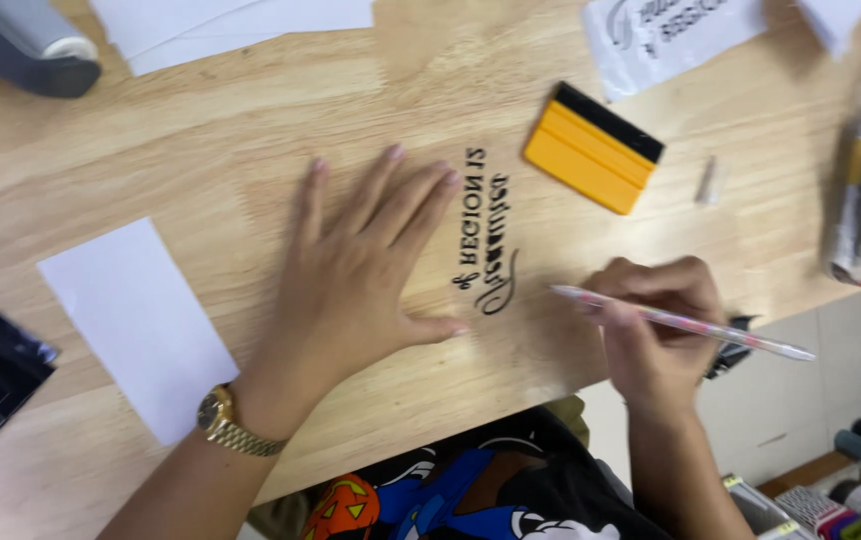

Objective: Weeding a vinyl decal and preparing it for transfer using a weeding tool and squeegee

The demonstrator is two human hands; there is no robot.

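Right now the wooden table (201,150) carries everything, and at its middle lies a black lettered decal (484,232) under clear film, with the left hand (356,265) spread wide and flat just beside it, fingertips pinning the film's edge. Just past the decal sits a yellow squeegee (593,148), untouched, while the right hand (656,325) is closed around a thin pen-like tool (681,322), its tip almost at the lettering. This looks like weeding or picking at the decal, so a steady, shallow point matters next.
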